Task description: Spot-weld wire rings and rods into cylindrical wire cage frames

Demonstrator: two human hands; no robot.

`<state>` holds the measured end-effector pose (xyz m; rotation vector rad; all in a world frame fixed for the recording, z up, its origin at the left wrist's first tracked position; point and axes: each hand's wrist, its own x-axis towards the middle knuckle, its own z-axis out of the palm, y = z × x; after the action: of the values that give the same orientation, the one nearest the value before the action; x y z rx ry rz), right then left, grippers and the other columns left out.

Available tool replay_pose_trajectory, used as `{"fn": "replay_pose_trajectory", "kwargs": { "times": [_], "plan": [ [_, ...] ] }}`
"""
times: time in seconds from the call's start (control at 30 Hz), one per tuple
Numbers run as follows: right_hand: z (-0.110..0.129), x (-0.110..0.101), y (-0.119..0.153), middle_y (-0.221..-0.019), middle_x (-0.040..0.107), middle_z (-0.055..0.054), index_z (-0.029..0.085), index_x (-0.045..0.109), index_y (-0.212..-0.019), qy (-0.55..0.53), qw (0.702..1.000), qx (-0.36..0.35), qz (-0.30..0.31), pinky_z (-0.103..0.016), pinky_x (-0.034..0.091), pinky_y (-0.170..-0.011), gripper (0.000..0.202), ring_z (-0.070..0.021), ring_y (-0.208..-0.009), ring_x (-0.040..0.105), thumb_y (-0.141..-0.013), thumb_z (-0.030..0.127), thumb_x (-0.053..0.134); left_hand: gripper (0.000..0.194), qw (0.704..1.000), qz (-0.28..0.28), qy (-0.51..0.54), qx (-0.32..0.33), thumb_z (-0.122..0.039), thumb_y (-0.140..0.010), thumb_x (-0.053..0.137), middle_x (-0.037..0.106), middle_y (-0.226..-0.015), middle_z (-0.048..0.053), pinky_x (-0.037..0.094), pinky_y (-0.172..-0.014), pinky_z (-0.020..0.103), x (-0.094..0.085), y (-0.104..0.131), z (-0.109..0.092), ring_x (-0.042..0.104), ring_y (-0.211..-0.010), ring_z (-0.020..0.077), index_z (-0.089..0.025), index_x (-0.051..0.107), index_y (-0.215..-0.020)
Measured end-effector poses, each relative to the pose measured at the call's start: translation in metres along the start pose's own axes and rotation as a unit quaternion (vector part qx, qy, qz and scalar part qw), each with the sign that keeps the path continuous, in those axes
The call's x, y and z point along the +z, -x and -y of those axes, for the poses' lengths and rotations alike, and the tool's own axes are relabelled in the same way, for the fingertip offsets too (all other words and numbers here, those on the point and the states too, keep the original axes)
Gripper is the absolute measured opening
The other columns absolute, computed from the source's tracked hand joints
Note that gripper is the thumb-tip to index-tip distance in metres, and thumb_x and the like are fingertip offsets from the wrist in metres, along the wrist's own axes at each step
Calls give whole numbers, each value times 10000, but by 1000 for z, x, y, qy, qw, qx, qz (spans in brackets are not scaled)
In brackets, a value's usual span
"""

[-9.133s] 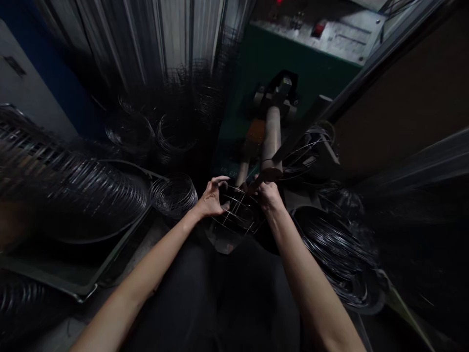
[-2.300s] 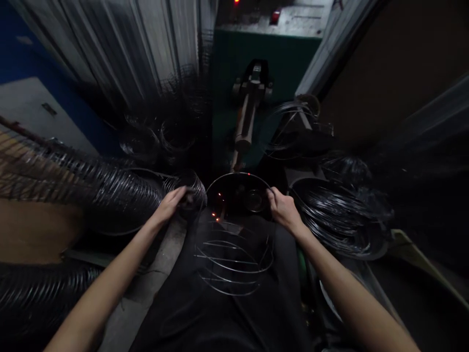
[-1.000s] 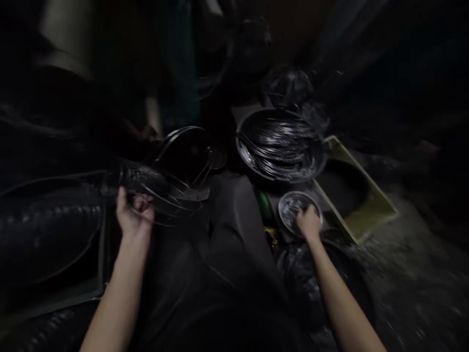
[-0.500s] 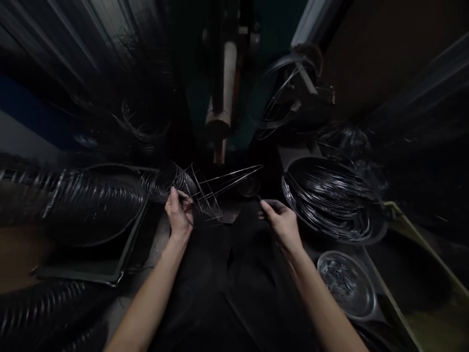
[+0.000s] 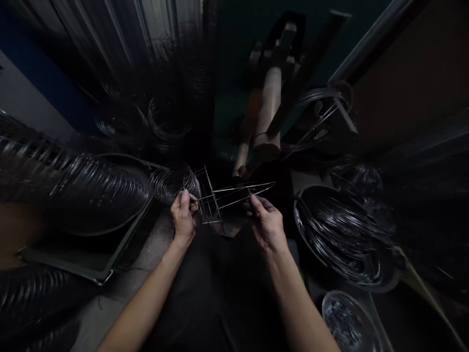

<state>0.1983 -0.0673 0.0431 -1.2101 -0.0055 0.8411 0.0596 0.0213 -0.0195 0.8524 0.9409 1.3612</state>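
Observation:
My left hand is closed on the left end of a wire frame, a light rack of thin metal rods with crosswise rods at its middle. The frame's long narrow loop reaches right to a pointed end. With thumb and fingers pinched, my right hand is at the near side of this loop. A short piece of wire shows at its fingertips, beside the frame's rods; whether it touches them I cannot tell. Just beyond the loop hang the copper-coloured electrodes of a machine like a spot welder.
At right, a round basin holds many bent wires, and a clear bowl nearer me holds small metal pieces. Coiled wire rings and a long stack of rings lie left, above a green-edged crate.
My right hand has moved left and slightly up, from apart to beside the wire frame's loop. The frame has turned more level. My view has shifted left and tilted, so the machine appears further right.

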Motion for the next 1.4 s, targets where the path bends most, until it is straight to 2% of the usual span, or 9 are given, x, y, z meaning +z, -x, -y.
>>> {"fn": "replay_pose_trajectory", "kwargs": {
  "times": [0.37, 0.63, 0.8, 0.93, 1.17, 1.3, 1.4],
  "plan": [
    [4, 12, 4, -615, 647, 26, 126, 660, -670, -50, 997, 62, -20, -108, 418, -428, 371, -62, -539, 602, -380, 196, 882, 381, 1000, -5, -10, -2, -481, -800, 597, 415, -527, -44, 268, -427, 159, 2, -4, -1, 330, -443, 37, -142, 530, -638],
    [2, 12, 0, -658, 655, 17, 157, 648, -688, -16, 998, 52, 7, -142, 442, -444, 282, -80, -572, 608, -489, 198, 844, 379, 1000, 0, -5, -1, -486, -790, 605, 382, -515, -52, 261, -416, 164, 5, -6, -4, 311, -427, 39, -148, 530, -636],
    [0, 14, -3, -632, 634, 21, 155, 630, -659, -17, 999, 39, 10, -148, 440, -438, 263, -80, -556, 595, -498, 204, 833, 376, 1000, -2, -12, -10, -484, -782, 611, 390, -526, -51, 268, -417, 161, 8, -8, -8, 325, -435, 38, -148, 527, -634],
    [1, 19, -3, -617, 631, 28, 148, 634, -645, -38, 998, 53, -6, -131, 442, -448, 222, -67, -554, 590, -515, 157, 814, 373, 1000, 1, -21, -16, -486, -779, 609, 413, -549, -45, 280, -424, 158, 9, -11, -9, 344, -447, 37, -146, 535, -643],
    [8, 27, -4, -613, 635, 32, 148, 632, -627, -48, 996, 66, -30, -117, 437, -440, 144, -57, -546, 588, -585, 93, 758, 376, 1000, 8, -16, -24, -481, -757, 632, 353, -501, -61, 251, -403, 160, 16, -16, -15, 290, -418, 33, -147, 528, -618],
    [9, 27, -2, -627, 649, 24, 160, 638, -652, -41, 997, 63, -21, -122, 470, -476, 117, -66, -577, 613, -638, 111, 744, 384, 998, 22, -4, -51, -489, -723, 660, 330, -487, -66, 212, -386, 160, 18, -15, -21, 253, -409, 28, -145, 528, -614],
    [8, 17, 3, -710, 684, 5, 166, 659, -724, -29, 998, 51, 10, -132, 503, -523, 134, -86, -663, 653, -655, 191, 771, 382, 998, 27, 28, -54, -477, -682, 697, 324, -484, -73, 199, -381, 159, 19, -16, -20, 234, -400, 20, -143, 525, -613]
  ]
}}
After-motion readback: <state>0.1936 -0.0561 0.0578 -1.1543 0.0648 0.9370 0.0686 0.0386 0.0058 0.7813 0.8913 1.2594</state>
